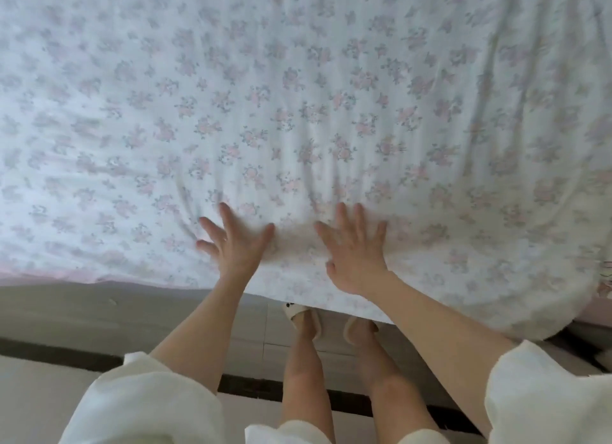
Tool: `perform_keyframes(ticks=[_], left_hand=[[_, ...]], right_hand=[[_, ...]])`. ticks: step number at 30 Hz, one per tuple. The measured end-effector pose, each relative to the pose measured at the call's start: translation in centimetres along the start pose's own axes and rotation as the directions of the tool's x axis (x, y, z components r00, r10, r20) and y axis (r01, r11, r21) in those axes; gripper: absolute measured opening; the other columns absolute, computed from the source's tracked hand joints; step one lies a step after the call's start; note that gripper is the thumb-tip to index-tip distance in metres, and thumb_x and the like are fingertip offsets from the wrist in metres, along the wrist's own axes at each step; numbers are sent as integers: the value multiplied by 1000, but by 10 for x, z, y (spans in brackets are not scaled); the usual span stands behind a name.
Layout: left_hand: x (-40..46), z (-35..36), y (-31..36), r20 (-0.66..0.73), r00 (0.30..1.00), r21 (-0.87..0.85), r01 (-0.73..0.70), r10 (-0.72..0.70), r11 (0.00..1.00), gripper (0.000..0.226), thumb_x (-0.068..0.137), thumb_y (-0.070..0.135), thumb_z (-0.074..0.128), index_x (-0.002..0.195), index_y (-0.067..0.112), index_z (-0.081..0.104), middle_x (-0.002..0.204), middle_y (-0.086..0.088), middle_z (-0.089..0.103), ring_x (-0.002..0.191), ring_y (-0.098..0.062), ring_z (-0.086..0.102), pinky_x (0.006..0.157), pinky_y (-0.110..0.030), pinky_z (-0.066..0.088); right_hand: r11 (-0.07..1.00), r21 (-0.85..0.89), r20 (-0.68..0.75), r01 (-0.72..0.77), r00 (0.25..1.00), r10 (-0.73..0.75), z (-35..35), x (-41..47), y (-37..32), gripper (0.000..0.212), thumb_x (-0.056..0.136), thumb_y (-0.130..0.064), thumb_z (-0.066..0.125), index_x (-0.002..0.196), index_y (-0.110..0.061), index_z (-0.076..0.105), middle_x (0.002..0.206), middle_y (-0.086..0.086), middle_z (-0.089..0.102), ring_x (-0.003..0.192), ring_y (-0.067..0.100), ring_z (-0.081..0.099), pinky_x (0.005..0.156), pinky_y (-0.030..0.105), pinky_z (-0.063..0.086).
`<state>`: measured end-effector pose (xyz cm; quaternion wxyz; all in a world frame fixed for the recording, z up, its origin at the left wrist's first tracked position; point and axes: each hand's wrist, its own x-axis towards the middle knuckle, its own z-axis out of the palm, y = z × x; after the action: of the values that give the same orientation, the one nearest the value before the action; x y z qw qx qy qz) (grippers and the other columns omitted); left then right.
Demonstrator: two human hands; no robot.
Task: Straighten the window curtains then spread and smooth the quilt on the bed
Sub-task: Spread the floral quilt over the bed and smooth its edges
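**Quilt lies spread; both palms press flat near its edge**

Quilt (pixel 331 112) fills almost the whole head view, a pale floral cover lying over the bed with its near hem hanging just past the mattress edge in front of your legs. Your left hand (pixel 236 241) and your right hand (pixel 356 248) both lie on the quilt close to that hem, side by side and a little apart, fingers straight and splayed, palms pressing down, gripping nothing. Shallow creases fan out from under the two hands toward the far side of the quilt, and longer folds run along its right part. At the quilt's right corner the cloth rounds over and droops; at its left end a pink strip of bedding (pixel 49 276) shows below the hem. Below the hem your slippers (pixel 303 317) stand on the floor, and white sleeves (pixel 149 400) frame the bottom.

The quilt looks soft, light and lightly padded, so I judge it will slide and bunch under a flat palm instead of holding shape. Sweep outward from the hem with open palms for the creases; for the right-hand folds, pinch the hem itself near that corner and pull it taut.
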<state>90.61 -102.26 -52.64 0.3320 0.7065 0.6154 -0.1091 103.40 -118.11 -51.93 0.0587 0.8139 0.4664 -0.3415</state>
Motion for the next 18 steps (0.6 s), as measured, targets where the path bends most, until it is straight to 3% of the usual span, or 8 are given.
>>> perform_keyframes(ticks=[3,5,7,9,12,14,16,18], left_hand=[[-12,6,-36,81,993,-211,100,-85,972,99,76,56,65,145,40,-5,156,-2,-21,143,-35,-11,111,-55,15],[-23,5,-58,44,994,-296,109,-101,949,85,83,49,61,148,33,8,159,1,-4,144,-28,15,102,-43,34],[-26,-5,-74,-31,989,-287,131,-145,949,62,90,45,50,144,24,27,155,-1,22,132,-27,40,91,-40,44],[-16,-25,-81,-140,979,-210,120,-152,970,48,92,40,46,135,18,39,144,-6,35,123,-30,47,83,-41,47],[21,-56,-80,-284,958,-93,10,-36,996,51,90,36,48,137,23,33,149,-10,23,136,-35,22,102,-52,35],[54,-76,-82,-280,960,-22,-8,1,1000,62,88,43,48,142,36,19,157,-5,4,144,-33,1,109,-57,19],[83,-91,-88,-223,970,-110,72,-95,991,73,85,55,46,144,45,4,158,2,-13,144,-30,-13,110,-59,14],[102,-99,-102,-107,949,-359,243,-298,901,81,82,63,47,143,47,-3,156,6,-21,143,-34,-16,111,-62,13]], right_hand=[[995,-96,240,-8,970,31,27,-26,-39,70,92,-36,37,145,-33,-10,148,12,-37,132,45,-34,104,72,-3],[991,-132,309,-11,950,52,22,-36,-57,53,94,-29,34,145,-21,21,155,15,-16,139,46,-14,109,62,15],[996,-89,170,-9,985,24,-1,-30,-71,37,94,-23,33,125,-12,50,148,17,30,130,38,32,96,45,37],[997,-38,-84,73,994,-76,-25,-7,-86,31,92,-20,34,112,-12,56,120,11,57,106,30,51,81,37,38],[989,22,-341,144,931,-128,-57,45,-102,37,88,-22,40,122,-14,52,128,12,51,117,32,43,94,47,33],[992,18,-370,122,923,-107,-69,82,-117,47,89,-26,41,135,-19,38,146,14,32,134,36,26,104,63,18],[995,-5,-305,99,948,-96,-68,110,-135,55,90,-31,37,143,-25,20,156,13,7,142,38,1,104,71,3],[992,-55,-209,118,970,-127,-55,120,-155,62,91,-33,34,145,-27,4,157,11,-10,140,40,-16,104,72,-7]])
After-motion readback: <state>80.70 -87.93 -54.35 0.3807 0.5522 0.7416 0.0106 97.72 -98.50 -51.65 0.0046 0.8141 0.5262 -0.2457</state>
